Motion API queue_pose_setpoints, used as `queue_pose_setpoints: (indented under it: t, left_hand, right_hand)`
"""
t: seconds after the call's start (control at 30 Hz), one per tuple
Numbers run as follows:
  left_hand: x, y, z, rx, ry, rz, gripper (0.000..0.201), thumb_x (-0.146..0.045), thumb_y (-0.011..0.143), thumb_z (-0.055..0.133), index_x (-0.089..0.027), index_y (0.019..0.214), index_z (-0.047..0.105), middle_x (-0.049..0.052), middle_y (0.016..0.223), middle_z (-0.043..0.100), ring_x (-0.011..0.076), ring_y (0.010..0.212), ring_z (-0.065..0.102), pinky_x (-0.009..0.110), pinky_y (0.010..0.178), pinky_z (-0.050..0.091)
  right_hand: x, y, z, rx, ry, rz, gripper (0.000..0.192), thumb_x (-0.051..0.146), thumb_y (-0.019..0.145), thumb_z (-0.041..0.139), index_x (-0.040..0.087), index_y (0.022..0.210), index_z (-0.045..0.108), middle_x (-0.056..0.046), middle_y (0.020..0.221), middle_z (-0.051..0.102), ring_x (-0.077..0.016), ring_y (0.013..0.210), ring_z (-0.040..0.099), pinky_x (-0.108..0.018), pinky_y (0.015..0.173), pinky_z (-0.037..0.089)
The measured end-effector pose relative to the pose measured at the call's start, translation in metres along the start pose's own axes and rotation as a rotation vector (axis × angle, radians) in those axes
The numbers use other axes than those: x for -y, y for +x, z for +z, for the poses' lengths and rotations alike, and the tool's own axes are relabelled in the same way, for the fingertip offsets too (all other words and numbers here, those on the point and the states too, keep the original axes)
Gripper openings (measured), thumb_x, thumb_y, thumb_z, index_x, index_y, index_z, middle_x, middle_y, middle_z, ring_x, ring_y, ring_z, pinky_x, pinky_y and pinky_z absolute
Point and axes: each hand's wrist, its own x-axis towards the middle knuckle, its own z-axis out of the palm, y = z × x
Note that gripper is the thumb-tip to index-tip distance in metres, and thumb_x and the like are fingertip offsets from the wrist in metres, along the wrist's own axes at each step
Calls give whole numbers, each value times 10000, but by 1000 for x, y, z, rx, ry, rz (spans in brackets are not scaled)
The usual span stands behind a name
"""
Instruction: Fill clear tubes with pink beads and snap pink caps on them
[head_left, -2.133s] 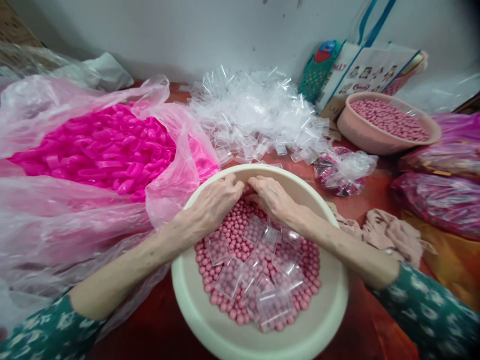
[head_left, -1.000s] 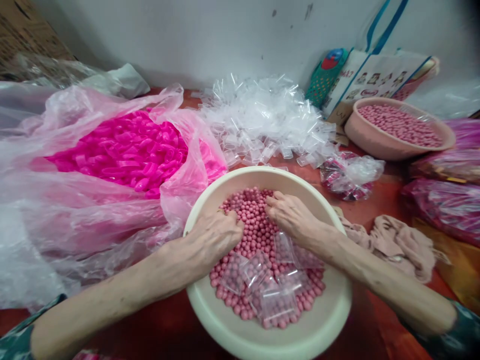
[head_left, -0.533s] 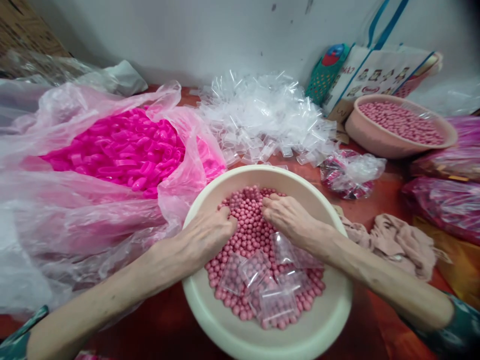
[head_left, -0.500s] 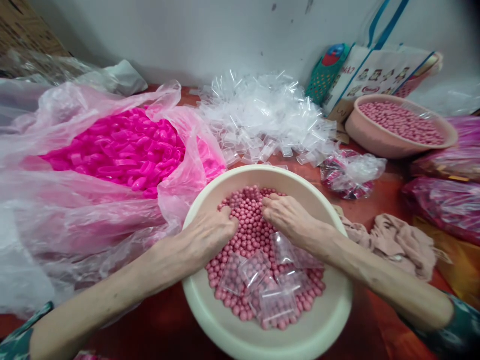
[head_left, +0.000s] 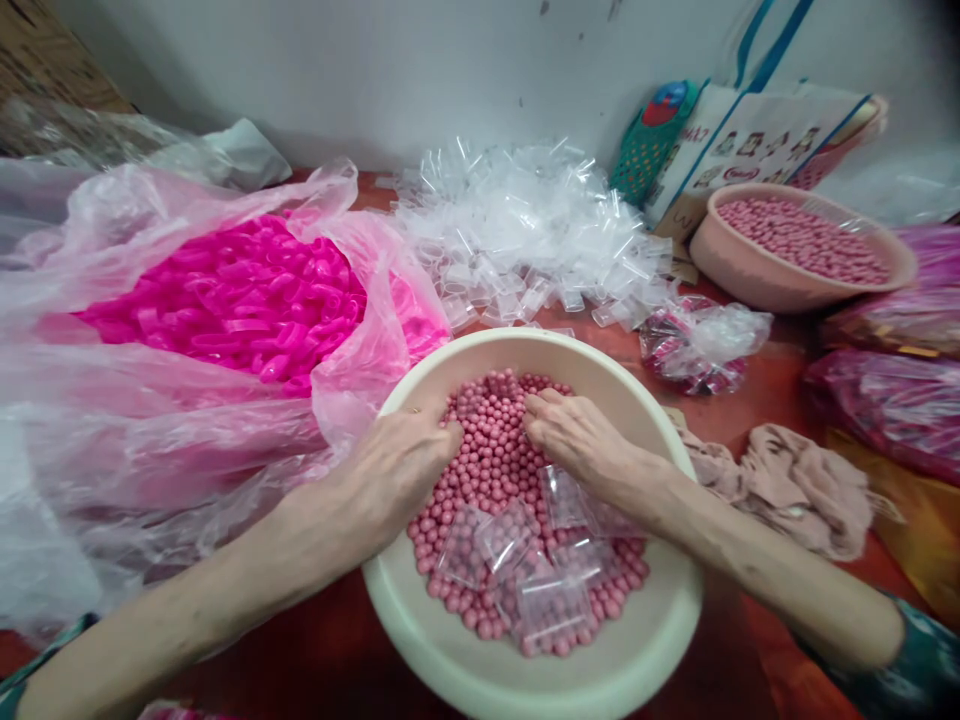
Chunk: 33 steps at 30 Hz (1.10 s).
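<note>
While both hands rest in the bowl [head_left: 637, 650], beads [head_left: 491, 455] lie between them; left hand [head_left: 401, 465] curled, grip hidden, right hand [head_left: 577, 440] flat, loosely spread (nearer the packets [head_left: 551, 600]).

My bowl [head_left: 450, 640] is cream, filled with dusty pink beads [head_left: 491, 450] under clear little bags [head_left: 551, 600]. Beside it, hot pink plastic pieces [head_left: 232, 300] lie in a pale pink see-through sack [head_left: 150, 440]. The bench [head_left: 750, 400] is red-brown, the far bowl [head_left: 727, 265] salmon pink, the cloth [head_left: 780, 485] beige, my sleeve [head_left: 926, 665] green-patterned.
</note>
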Motion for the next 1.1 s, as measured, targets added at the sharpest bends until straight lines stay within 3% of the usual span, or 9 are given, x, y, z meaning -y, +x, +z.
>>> queue_pose_setpoints:
  t: [0.07, 0.13, 0.33, 0.5, 0.67, 0.8, 0.9, 1.0, 1.1]
  left_hand:
    - [-1, -1, 4, 21, 53, 110, 347, -72, 897, 312, -201, 1184, 459, 84, 1155, 554, 212, 1117, 478, 350, 976, 366]
    - [2, 6, 10, 64, 66, 167, 333, -64, 904, 290, -177, 1166, 461, 102, 1151, 546, 206, 1118, 469, 341, 966, 370]
    - [15, 23, 16, 160, -21, 19, 148, -214, 918, 395, -160, 948, 530, 79, 972, 566, 185, 942, 516, 319, 882, 420]
    - [1, 10, 16, 167, 15, 14, 288, -80, 904, 286, -184, 1016, 531, 84, 1019, 575, 209, 1012, 519, 357, 911, 396]
    - [-13, 34, 25, 222, -63, 3, 246, -59, 877, 301, -153, 855, 527, 106, 920, 573, 224, 915, 517, 390, 852, 399]
    - [-2, 51, 34, 265, -211, -6, 241, -87, 889, 283, -165, 742, 457, 52, 807, 529, 163, 758, 463, 309, 764, 399]
    - [11, 55, 37, 243, -265, -93, 142, -107, 837, 380, -169, 718, 428, 18, 761, 496, 151, 717, 436, 287, 695, 370]
    - [19, 59, 35, 283, -372, -192, 85, -136, 757, 480, -165, 685, 447, -23, 658, 474, 130, 632, 436, 257, 589, 332]
    - [19, 64, 28, 347, -504, -258, 47, -169, 723, 509, -153, 679, 508, -40, 594, 459, 114, 577, 440, 236, 531, 312]
  right_hand:
    - [2, -3, 4, -1, 3, 24, 413, -13, 825, 355, 56, 1189, 536, -192, 1299, 504, -318, 1227, 431, -485, 989, 396]
    - [3, -7, 7, 2, 12, 49, 410, 8, 837, 352, 59, 1205, 526, -192, 1322, 485, -315, 1243, 416, -492, 1000, 388]
    - [1, -14, 7, 16, 57, 48, 443, 23, 845, 356, 42, 1279, 441, -192, 1407, 382, -319, 1327, 288, -510, 1061, 310]
    - [-6, -5, 3, 50, 158, 32, 388, 7, 848, 335, 57, 1187, 515, -213, 1323, 465, -305, 1260, 390, -494, 996, 388]
    - [-3, 2, 2, 11, 206, 75, 402, -13, 848, 307, 69, 1179, 519, -198, 1276, 500, -274, 1233, 415, -490, 1008, 372]
    - [-1, 0, 1, -58, 350, 47, 371, 52, 898, 278, 74, 1217, 465, -187, 1255, 503, -237, 1241, 398, -447, 998, 383]
    - [-3, -1, 4, -79, 470, 64, 387, 81, 905, 302, 95, 1283, 385, -177, 1300, 452, -217, 1269, 346, -433, 1018, 340]
    - [-7, 4, 10, -63, 577, 150, 302, 112, 884, 400, 147, 1175, 475, -123, 1195, 519, -207, 1140, 440, -388, 948, 365]
    - [-12, 17, 9, -6, 648, 315, 70, 172, 838, 523, 177, 893, 565, -36, 896, 584, -161, 822, 509, -302, 752, 384]
